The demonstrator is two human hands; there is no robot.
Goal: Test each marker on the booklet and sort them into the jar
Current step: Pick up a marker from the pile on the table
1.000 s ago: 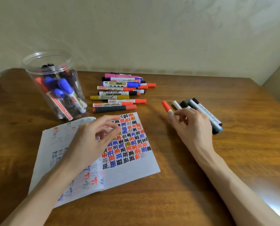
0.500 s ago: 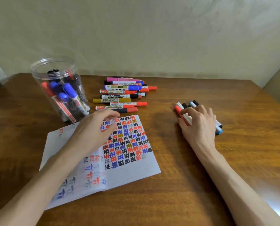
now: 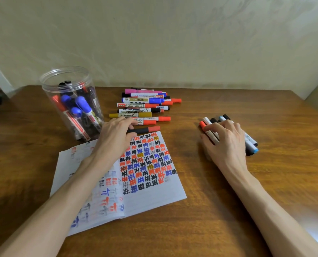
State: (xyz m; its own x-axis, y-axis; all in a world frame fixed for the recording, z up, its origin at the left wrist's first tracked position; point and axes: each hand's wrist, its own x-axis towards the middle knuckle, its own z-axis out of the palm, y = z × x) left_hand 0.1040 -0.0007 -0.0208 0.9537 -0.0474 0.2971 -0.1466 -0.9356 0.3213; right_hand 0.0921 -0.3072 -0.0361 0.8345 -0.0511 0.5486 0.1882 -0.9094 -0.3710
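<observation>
**Head view.** A brown wooden tabletop [image 3: 228, 229] stands against a pale wall [image 3: 173, 43].

**Booklet** [image 3: 154, 193]: lies open near the middle of the tabletop, turned slightly. Its right page is filled with rows of red, blue, black and yellow test marks. The left page carries fainter marks and is partly hidden under the left forearm.

**Jar** [image 3: 48, 89]: clear, lidless and upright, at ten o'clock from the booklet and near its upper-left corner. Red, blue and dark markers lean inside it.

**Loose markers** [image 3: 145, 105]: a pile at twelve o'clock from the booklet, lying roughly side by side with most caps toward three o'clock. The colours are pink, blue, red, black and mustard.

**Left grip** [image 3: 115, 140]: reaches over the booklet's top edge. Thumb and fingers are closed round the barrel of a black marker [image 3: 147, 130] with a red cap. It lies level along that edge, cap toward three o'clock.

**Second group of markers** [image 3: 251, 145]: at three o'clock, well apart from the booklet, packed side by side and slanting from ten to four o'clock.

**Right grip** [image 3: 226, 143]: lies over this group with fingers bent, the index fingertip on a red-capped white marker [image 3: 203, 125] at the group's left side. Whether it grasps that marker or only rests on it, I cannot tell.
</observation>
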